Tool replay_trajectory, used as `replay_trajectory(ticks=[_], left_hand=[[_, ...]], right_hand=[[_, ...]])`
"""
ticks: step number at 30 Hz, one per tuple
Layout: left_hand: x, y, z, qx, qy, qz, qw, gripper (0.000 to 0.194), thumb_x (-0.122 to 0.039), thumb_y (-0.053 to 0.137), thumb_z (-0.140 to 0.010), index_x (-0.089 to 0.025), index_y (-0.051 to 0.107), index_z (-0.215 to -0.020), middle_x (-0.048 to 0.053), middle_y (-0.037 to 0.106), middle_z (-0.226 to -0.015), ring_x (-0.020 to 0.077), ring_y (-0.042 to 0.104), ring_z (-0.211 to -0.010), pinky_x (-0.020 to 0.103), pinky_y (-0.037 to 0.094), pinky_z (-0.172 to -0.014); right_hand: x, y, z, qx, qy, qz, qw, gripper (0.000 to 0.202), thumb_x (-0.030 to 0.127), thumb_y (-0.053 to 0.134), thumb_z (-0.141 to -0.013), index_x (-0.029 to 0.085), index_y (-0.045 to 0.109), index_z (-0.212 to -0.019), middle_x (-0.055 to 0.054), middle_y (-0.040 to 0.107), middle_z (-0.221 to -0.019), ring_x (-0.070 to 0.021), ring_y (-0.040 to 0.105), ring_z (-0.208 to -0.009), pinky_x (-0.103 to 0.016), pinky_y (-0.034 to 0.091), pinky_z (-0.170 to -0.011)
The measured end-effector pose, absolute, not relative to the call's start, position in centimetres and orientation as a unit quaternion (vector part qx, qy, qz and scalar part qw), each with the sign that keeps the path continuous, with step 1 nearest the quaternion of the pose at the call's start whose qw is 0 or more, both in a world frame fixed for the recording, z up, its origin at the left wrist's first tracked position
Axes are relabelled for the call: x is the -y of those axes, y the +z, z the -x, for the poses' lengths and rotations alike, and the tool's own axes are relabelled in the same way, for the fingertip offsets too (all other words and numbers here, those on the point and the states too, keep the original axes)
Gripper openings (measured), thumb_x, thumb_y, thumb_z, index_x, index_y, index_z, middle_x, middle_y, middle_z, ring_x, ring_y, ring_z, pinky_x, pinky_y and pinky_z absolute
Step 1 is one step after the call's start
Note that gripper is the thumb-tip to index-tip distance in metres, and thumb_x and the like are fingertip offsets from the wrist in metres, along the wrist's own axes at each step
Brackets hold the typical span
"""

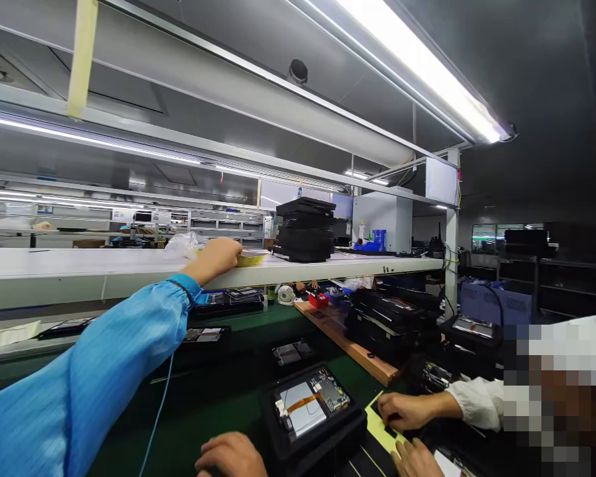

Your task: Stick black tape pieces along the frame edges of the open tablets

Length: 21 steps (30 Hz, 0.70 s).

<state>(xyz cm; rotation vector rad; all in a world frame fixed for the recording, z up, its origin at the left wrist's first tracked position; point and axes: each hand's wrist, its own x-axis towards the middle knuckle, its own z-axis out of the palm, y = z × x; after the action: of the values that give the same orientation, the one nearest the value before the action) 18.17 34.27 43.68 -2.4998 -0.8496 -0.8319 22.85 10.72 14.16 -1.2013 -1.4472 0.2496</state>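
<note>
My left hand [220,257], in a blue sleeve, reaches up to the white shelf, its fingers closed at the edge of a yellow item [251,259]; what exactly they pinch is too small to tell. Low in the view, my right hand [232,455] lies over the green bench with its fingers slightly curled and nothing visible in them. Just right of it sits a black tray [322,440] holding an opened device [304,405] with a silver battery, an orange ribbon cable and a circuit board.
Black cases [305,228] are stacked on the shelf [129,281], beside a clear plastic bag [183,244]. At right, a co-worker's hands [404,409] touch a yellow sheet [377,424]. A wooden board [347,341] and more black trays [392,318] stand behind.
</note>
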Motion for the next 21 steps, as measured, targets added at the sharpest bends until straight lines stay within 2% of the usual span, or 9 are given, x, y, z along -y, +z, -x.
replay_trajectory(ticks=[3, 6, 10, 12, 14, 16, 19, 20, 21], left_hand=[[-33.4, 44.2, -18.0, 0.315, -0.258, 0.896, 0.176, 0.030, -0.040, 0.069, -0.107, -0.015, 0.069, -0.123, 0.009, 0.071, -0.120, 0.0225, 0.071, -0.107, 0.043, 0.063, -0.096], [-32.6, 44.1, -17.8, 0.309, -0.247, 0.904, 0.164, 0.029, -0.041, 0.068, -0.107, -0.014, 0.070, -0.119, 0.008, 0.072, -0.115, 0.0212, 0.071, -0.103, 0.042, 0.063, -0.094], [-31.8, 43.7, -17.3, 0.303, -0.307, 0.888, 0.160, 0.029, -0.043, 0.067, -0.107, -0.014, 0.072, -0.109, 0.007, 0.073, -0.109, 0.0214, 0.071, -0.103, 0.044, 0.060, -0.099], [-31.5, 43.6, -17.0, 0.298, -0.363, 0.869, 0.153, 0.028, -0.040, 0.064, -0.107, -0.015, 0.074, -0.103, 0.008, 0.076, -0.105, 0.0237, 0.072, -0.104, 0.044, 0.057, -0.099], [-31.3, 43.5, -16.7, 0.287, -0.427, 0.847, 0.134, 0.028, -0.036, 0.058, -0.104, -0.017, 0.077, -0.099, 0.008, 0.079, -0.102, 0.0263, 0.074, -0.101, 0.039, 0.056, -0.093], [-30.9, 43.4, -16.3, 0.268, -0.492, 0.821, 0.108, 0.030, -0.034, 0.054, -0.101, -0.019, 0.079, -0.097, 0.007, 0.081, -0.101, 0.0266, 0.076, -0.098, 0.033, 0.055, -0.083], [-30.0, 43.0, -15.3, 0.237, -0.585, 0.772, 0.077, 0.035, -0.036, 0.050, -0.101, -0.017, 0.079, -0.098, 0.006, 0.082, -0.100, 0.0241, 0.076, -0.093, 0.030, 0.054, -0.078], [-29.6, 42.7, -15.0, 0.229, -0.612, 0.753, 0.072, 0.036, -0.038, 0.049, -0.102, -0.017, 0.078, -0.099, 0.007, 0.081, -0.100, 0.0236, 0.075, -0.093, 0.030, 0.054, -0.079], [-29.1, 42.4, -14.5, 0.221, -0.636, 0.736, 0.069, 0.038, -0.039, 0.048, -0.104, -0.016, 0.077, -0.102, 0.007, 0.081, -0.102, 0.0233, 0.074, -0.095, 0.031, 0.054, -0.082]], right_hand=[[-11.3, 15.3, -24.3, 0.606, 0.116, 0.514, 0.596, 0.026, 0.050, 0.070, -0.102, 0.027, 0.080, -0.110, -0.007, 0.078, -0.117, -0.0276, 0.073, -0.108, -0.041, 0.061, -0.095], [-12.7, 18.0, -25.1, 0.558, 0.152, 0.502, 0.642, 0.040, 0.059, 0.065, -0.099, 0.023, 0.083, -0.097, -0.009, 0.081, -0.103, -0.0319, 0.075, -0.106, -0.041, 0.058, -0.095], [-14.6, 20.3, -25.0, 0.511, 0.188, 0.464, 0.699, 0.053, 0.069, 0.064, -0.095, 0.019, 0.082, -0.090, -0.011, 0.082, -0.096, -0.0312, 0.076, -0.100, -0.039, 0.058, -0.091], [-14.5, 19.6, -25.1, 0.518, 0.144, 0.473, 0.698, 0.050, 0.067, 0.063, -0.098, 0.021, 0.082, -0.089, -0.008, 0.081, -0.091, -0.0289, 0.077, -0.094, -0.037, 0.060, -0.085], [-12.8, 18.0, -26.3, 0.533, 0.059, 0.496, 0.683, 0.040, 0.062, 0.068, -0.098, 0.025, 0.082, -0.090, -0.004, 0.080, -0.088, -0.0267, 0.077, -0.089, -0.035, 0.061, -0.079], [-9.6, 16.1, -28.8, 0.525, 0.002, 0.510, 0.682, 0.029, 0.056, 0.077, -0.095, 0.028, 0.081, -0.097, -0.003, 0.080, -0.097, -0.0257, 0.076, -0.093, -0.034, 0.062, -0.080], [-3.6, 13.9, -34.4, 0.486, -0.055, 0.536, 0.688, 0.025, 0.046, 0.070, -0.105, 0.025, 0.074, -0.117, -0.007, 0.075, -0.118, -0.0205, 0.074, -0.101, -0.035, 0.062, -0.086], [-1.9, 13.5, -36.2, 0.470, -0.073, 0.551, 0.685, 0.021, 0.046, 0.067, -0.107, 0.028, 0.074, -0.115, -0.007, 0.074, -0.120, -0.0199, 0.072, -0.101, -0.034, 0.063, -0.085], [-0.5, 13.1, -37.7, 0.456, -0.087, 0.568, 0.680, 0.016, 0.044, 0.073, -0.104, 0.030, 0.074, -0.111, -0.005, 0.074, -0.112, -0.0212, 0.073, -0.102, -0.032, 0.061, -0.081]])
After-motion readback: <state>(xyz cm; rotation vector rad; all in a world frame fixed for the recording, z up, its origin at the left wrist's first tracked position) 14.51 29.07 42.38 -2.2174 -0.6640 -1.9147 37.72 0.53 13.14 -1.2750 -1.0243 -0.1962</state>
